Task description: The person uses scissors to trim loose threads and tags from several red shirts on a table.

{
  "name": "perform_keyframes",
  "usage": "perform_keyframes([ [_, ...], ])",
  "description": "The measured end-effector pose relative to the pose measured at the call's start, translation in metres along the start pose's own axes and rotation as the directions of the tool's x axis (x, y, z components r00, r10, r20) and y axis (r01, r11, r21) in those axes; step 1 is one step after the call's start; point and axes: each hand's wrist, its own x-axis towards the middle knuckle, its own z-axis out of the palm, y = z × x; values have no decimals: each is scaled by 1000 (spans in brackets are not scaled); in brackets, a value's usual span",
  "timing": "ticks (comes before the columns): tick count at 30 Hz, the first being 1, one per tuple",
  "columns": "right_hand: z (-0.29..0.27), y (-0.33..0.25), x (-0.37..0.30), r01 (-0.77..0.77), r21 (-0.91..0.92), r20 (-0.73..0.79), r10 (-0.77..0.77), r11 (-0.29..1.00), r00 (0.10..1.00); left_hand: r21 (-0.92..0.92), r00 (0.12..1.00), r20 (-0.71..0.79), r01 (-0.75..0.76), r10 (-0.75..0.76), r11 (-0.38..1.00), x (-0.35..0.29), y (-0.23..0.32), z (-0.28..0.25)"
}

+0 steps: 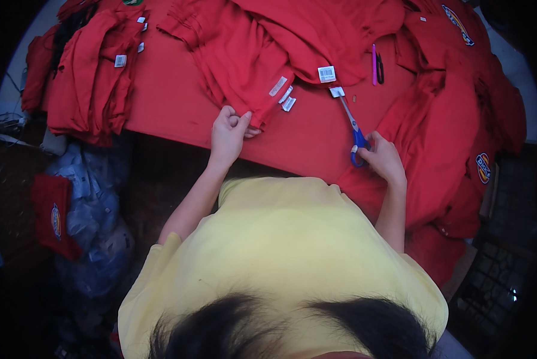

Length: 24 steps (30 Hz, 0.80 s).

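Red cloth makes up the garment [235,66] being worked on, which lies rumpled on the tabletop [179,122] in front of the person, its lower corner at the near edge. Of the two hands, the left hand [228,133] has thumb and fingers narrowed on that corner, and the right hand [383,157] holds the scissors [353,124] by their blue handles, blades pointing away from the body. The step in hand looks like steadying the garment for trimming, with no cut visible. A cut there would call for bringing the blades leftward to the pinched corner, keeping the cloth taut and the white tags [288,104] beside it clear. Harder to make out: the scissor tips meet a white label [337,91], and whether they touch it or only overlap it cannot be told; the blades look nearly together. The left fingertips are partly hidden, so any loose thread between them is too small to see. The garment's far end merges with other red cloth, and the pile [95,78] at left is cut off by the top edge.
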Motion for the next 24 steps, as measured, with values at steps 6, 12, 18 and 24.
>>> perform_keyframes([
  [6,-9,12,-15,48,509,97,-113,859,989,918,956,2,-118,293,378,0,30,-11],
  [12,13,-21,-4,258,809,8,-449,528,893,766,595,79,-550,800,333,8,77,-4],
  [18,39,-80,-10,190,898,32,-488,398,872,-572,994,56,-47,96,819,21,48,33],
  [24,53,-75,-5,282,866,-78,-446,414,892,-163,993,120,10,10,987,2,31,34],
])
